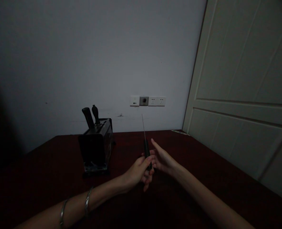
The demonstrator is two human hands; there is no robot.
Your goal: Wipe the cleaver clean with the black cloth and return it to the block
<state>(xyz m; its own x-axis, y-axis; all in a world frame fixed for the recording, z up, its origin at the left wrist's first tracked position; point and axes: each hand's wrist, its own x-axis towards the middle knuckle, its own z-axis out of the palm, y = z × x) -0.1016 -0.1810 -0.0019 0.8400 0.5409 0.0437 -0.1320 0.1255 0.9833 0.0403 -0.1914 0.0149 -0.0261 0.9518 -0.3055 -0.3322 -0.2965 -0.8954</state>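
My left hand (142, 170) is closed round the lower end of the black handle of a knife (146, 148). The knife stands nearly upright in front of me, its thin blade pointing up and away, seen almost edge-on. Close against the handle's right side is my right hand (161, 158). Its thumb is raised apart from the handle, and its fingers curl loosely toward it; the fingertips are partly hidden behind the handle and left hand. To the left, a dark knife block (95, 144) stands on the dark red table (128, 140), with two black handles sticking up from its top.
A pale wall rises behind the table, with a row of sockets and a switch (147, 101) on it. A cream panelled door (236, 79) borders the right side. A thin flat strip (180, 132) lies at the table's far right corner. The light is dim.
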